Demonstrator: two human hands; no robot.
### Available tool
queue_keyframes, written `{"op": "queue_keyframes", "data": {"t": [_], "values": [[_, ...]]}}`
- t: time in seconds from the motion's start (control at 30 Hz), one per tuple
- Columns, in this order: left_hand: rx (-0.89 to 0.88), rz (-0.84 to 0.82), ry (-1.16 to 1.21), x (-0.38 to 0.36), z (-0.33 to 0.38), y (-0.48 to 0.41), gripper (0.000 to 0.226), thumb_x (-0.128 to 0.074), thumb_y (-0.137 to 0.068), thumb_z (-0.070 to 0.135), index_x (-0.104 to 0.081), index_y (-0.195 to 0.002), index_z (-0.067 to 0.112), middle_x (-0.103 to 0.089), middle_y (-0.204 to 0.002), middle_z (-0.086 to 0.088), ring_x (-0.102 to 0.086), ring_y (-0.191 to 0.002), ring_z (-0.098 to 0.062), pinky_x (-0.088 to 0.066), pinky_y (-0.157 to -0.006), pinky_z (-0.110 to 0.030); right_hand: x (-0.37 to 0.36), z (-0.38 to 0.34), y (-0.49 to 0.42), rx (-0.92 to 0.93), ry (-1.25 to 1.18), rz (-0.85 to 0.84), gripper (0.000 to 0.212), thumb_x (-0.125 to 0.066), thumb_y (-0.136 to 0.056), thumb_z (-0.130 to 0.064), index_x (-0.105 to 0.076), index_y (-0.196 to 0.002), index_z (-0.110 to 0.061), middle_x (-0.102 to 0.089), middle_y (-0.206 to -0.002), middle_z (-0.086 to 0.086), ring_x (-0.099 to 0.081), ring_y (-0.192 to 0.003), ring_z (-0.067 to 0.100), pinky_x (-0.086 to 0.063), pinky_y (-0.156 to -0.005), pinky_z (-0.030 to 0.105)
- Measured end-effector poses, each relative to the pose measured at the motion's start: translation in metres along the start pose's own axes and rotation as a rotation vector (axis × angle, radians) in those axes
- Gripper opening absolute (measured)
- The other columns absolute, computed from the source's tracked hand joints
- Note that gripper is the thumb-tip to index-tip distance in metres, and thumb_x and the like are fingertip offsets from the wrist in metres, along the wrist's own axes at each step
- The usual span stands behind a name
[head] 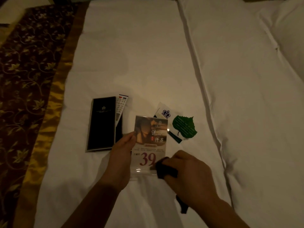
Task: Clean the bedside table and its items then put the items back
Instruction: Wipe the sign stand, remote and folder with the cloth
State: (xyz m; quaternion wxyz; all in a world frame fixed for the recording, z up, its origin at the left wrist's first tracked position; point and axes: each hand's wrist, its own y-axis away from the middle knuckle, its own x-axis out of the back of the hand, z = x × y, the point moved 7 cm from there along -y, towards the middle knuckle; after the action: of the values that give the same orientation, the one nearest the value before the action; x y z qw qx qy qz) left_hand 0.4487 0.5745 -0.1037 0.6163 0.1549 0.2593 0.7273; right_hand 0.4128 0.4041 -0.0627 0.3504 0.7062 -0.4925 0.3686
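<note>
Acrylic sign stand (pixel 150 139) marked 39, left edge pinched by left hand (pixel 122 151), dark cloth (pixel 164 169) clenched in right hand (pixel 185 173) and pressed to its lower right corner, stand over white bedsheet (pixel 139 63), black folder (pixel 102 123) and remote control (pixel 120 106) just left of the grip, green leaf card (pixel 185 127) beyond, to the right.

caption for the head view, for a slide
Left hand holds an acrylic sign over a white bed; right hand holds a dark cloth to it.

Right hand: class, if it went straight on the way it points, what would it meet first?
Probably the acrylic sign, whose lower corner its dark cloth seems to touch; depth is unclear.
</note>
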Motion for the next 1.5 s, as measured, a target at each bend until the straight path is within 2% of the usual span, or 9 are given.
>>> {"op": "queue_keyframes", "data": {"t": [0.27, 0.43, 0.6, 0.73, 0.87, 1.07, 1.2, 1.4, 1.5], "values": [[-0.05, -0.027, -0.031, 0.008, -0.001, 0.002, 0.033, -0.045, -0.103, 0.028, -0.077, -0.098, 0.035, -0.079, -0.097, -0.003, -0.076, -0.088, -0.021, -0.06, -0.06, -0.031, 0.043, 0.033, 0.008, -0.158, -0.008, 0.121, 0.026, -0.066, -0.08, -0.045, -0.069, -0.105, -0.047, -0.061, -0.09, -0.017, -0.061, -0.072, 0.007, -0.055, -0.061, 0.028], [-0.101, -0.005, -0.06, 0.003, -0.005, 0.005, 0.036, -0.043, -0.103, 0.027, -0.075, -0.098, 0.042, -0.079, -0.097, 0.002, -0.075, -0.087, -0.016, -0.058, -0.065, -0.03, 0.032, -0.007, 0.009, 0.07, 0.039, 0.215, 0.027, -0.062, -0.078, -0.041, -0.072, -0.102, -0.033, -0.067, -0.093, -0.009, -0.062, -0.072, 0.01, -0.052, -0.055, 0.022], [-0.087, 0.012, -0.031, 0.002, -0.001, -0.002, 0.032, -0.044, -0.103, 0.026, -0.075, -0.102, 0.033, -0.078, -0.099, -0.005, -0.074, -0.092, -0.023, -0.059, -0.066, -0.032, 0.033, 0.048, -0.01, -0.417, -0.597, 0.388, 0.028, -0.072, -0.079, -0.022, -0.073, -0.09, -0.047, -0.071, -0.087, -0.02, -0.066, -0.082, 0.002, -0.053, -0.069, 0.017], [-0.059, 0.028, -0.054, 0.002, 0.0, -0.012, 0.029, -0.045, -0.103, 0.024, -0.074, -0.107, 0.027, -0.078, -0.099, -0.006, -0.074, -0.093, -0.023, -0.057, -0.067, -0.033, -0.003, 0.045, -0.012, -0.594, -1.322, 0.14, 0.017, -0.066, -0.085, -0.019, -0.077, -0.093, -0.03, -0.076, -0.092, 0.0, -0.074, -0.085, 0.022, -0.06, -0.068, 0.031], [-0.169, -0.027, -0.254, -0.011, 0.002, -0.008, 0.026, -0.044, -0.103, 0.038, -0.068, -0.115, 0.039, -0.075, -0.107, 0.001, -0.072, -0.098, -0.016, -0.06, -0.075, -0.028, -0.019, 0.028, -0.01, -0.62, -1.568, -0.081, 0.022, -0.065, -0.082, -0.029, -0.074, -0.101, -0.022, -0.074, -0.099, 0.015, -0.073, -0.084, 0.035, -0.057, -0.061, 0.038], [0.125, -0.317, -0.08, -0.034, -0.038, 0.011, 0.122, -0.059, -0.047, 0.096, -0.034, -0.151, 0.038, -0.059, -0.141, -0.002, -0.061, -0.125, -0.02, -0.054, -0.096, -0.038, -0.02, 0.008, -0.016, -0.453, -1.225, 0.004, 0.017, -0.067, -0.084, -0.019, -0.076, -0.094, -0.029, -0.076, -0.092, 0.0, -0.074, -0.086, 0.021, -0.059, -0.078, 0.037], [0.346, -0.42, 0.148, -0.032, -0.05, 0.017, 0.087, -0.08, -0.052, 0.077, -0.071, -0.121, 0.026, -0.071, -0.124, -0.014, -0.066, -0.116, -0.033, -0.059, -0.086, -0.041, -0.011, 0.007, -0.019, -0.414, -0.982, 0.167, 0.027, -0.068, -0.081, -0.014, -0.076, -0.086, -0.039, -0.075, -0.083, -0.012, -0.072, -0.077, 0.008, -0.058, -0.072, 0.029], [0.363, -0.514, 0.388, -0.032, -0.05, 0.022, 0.071, -0.082, -0.062, 0.064, -0.075, -0.117, 0.02, -0.073, -0.119, -0.012, -0.07, -0.11, -0.026, -0.058, -0.084, -0.036, 0.019, -0.023, -0.024, -0.066, -0.585, 0.362, 0.028, -0.064, -0.077, -0.029, -0.07, -0.101, -0.042, -0.069, -0.096, -0.021, -0.063, -0.092, -0.004, -0.047, -0.081, 0.01], [0.319, -0.494, 0.29, -0.025, -0.05, 0.02, 0.073, -0.066, -0.06, 0.079, -0.078, -0.109, 0.027, -0.074, -0.117, -0.01, -0.072, -0.106, -0.028, -0.06, -0.079, -0.04, 0.017, 0.002, -0.036, -0.29, -0.478, 0.36, 0.026, -0.064, -0.082, -0.027, -0.072, -0.105, -0.037, -0.068, -0.101, -0.015, -0.061, -0.093, 0.003, -0.05, -0.08, 0.023]]}}
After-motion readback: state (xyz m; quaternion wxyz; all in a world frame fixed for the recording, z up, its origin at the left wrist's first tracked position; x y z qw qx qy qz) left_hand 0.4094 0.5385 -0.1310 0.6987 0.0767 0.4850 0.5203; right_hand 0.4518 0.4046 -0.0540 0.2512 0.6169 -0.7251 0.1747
